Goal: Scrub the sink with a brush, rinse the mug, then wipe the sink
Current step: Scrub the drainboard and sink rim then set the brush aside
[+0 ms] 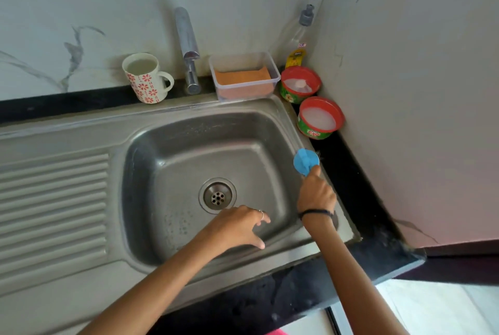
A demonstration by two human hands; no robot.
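Both forearms bare, coming up from the bottom edge of the view. Left forearm slants up and right over the front rim of the sink (81,275); left hand (237,226) hovers over the front part of the basin, palm down, fingers loosely spread and pointing right, thumb low near the front wall, ring on one finger (holding nothing). Right forearm runs up from the bottom right and crosses the sink's front right corner; dark band on the wrist. Right hand (316,194) sits at the right rim, back of hand to the camera, fingers curled around a blue brush (306,161), thumb stretched up against it.
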